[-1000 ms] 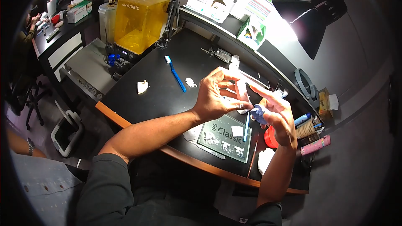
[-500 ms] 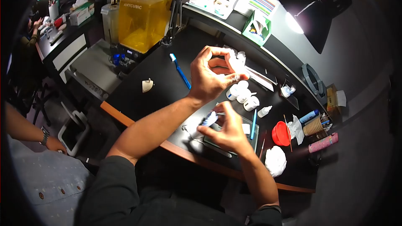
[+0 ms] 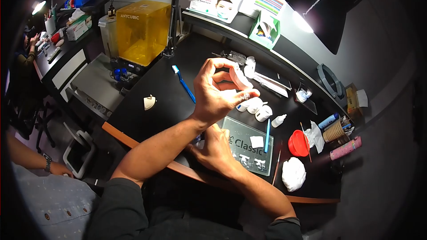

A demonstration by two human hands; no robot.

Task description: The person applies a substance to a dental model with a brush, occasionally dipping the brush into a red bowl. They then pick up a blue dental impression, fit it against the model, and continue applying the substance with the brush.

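My left hand (image 3: 215, 90), raised over the table, pinches a white dental model (image 3: 240, 78) between thumb and fingers. Below my left forearm is my right hand (image 3: 214, 147), close to the table's front edge. Its fingers are curled, and a small bluish-white dental model (image 3: 196, 139) shows at them, mostly hidden by forearm and hand. Right of my right hand lies a glass slab (image 3: 243, 130) marked "Classic", with a white pad (image 3: 256, 142) and a light blue stick (image 3: 267, 137) on it. White jars (image 3: 263, 114) and a dropper bottle (image 3: 279, 121) stand beyond the slab.
A blue toothbrush (image 3: 183, 82) and a beige piece (image 3: 150, 102) lie at the left. To the right are a red bowl (image 3: 298, 143), crumpled tissue (image 3: 294, 174) and a brush (image 3: 276, 167). A lamp (image 3: 318, 11) hangs above. Another person's hand (image 3: 61, 169) is at far left.
My right hand has moved down and left, partly behind my left forearm, uncovering the glass slab. My left hand has shifted slightly left and down in view, still holding the white model, which is now turned.
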